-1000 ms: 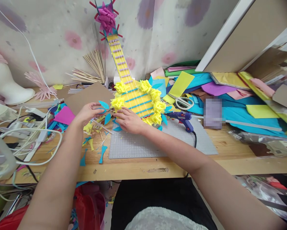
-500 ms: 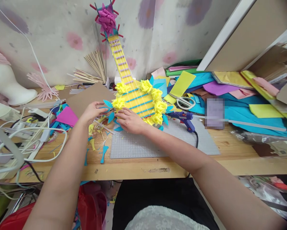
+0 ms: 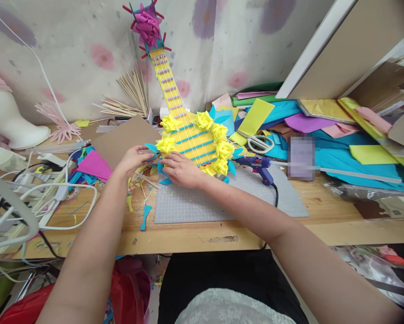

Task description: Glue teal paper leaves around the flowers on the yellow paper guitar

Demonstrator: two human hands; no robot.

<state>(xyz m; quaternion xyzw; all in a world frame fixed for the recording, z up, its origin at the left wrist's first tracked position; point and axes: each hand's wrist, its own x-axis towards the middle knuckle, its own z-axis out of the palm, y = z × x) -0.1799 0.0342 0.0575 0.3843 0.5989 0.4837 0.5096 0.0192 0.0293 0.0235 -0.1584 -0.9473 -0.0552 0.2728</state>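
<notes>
A yellow paper guitar (image 3: 195,139) with blue stripes, yellow paper flowers around its body and a pink flower at the head leans on the wall. My left hand (image 3: 132,158) pinches a blue paper leaf (image 3: 152,148) at the guitar's lower left rim. My right hand (image 3: 181,168) lies with curled fingers against the guitar's bottom edge, over other blue leaves (image 3: 165,181). A grey cutting mat (image 3: 202,202) lies under the guitar's base.
A purple glue gun (image 3: 259,166) lies on the mat's right side, white scissors (image 3: 260,143) behind it. Coloured paper sheets (image 3: 323,135) pile up at the right. White cables (image 3: 36,198), a brown card (image 3: 124,137) and bamboo sticks (image 3: 130,96) stand at the left. Blue scraps litter the wooden desk (image 3: 222,234).
My left hand has moved right with the blue leaf, bringing it against the guitar's rim. My right hand has barely shifted. The view has tilted slightly.
</notes>
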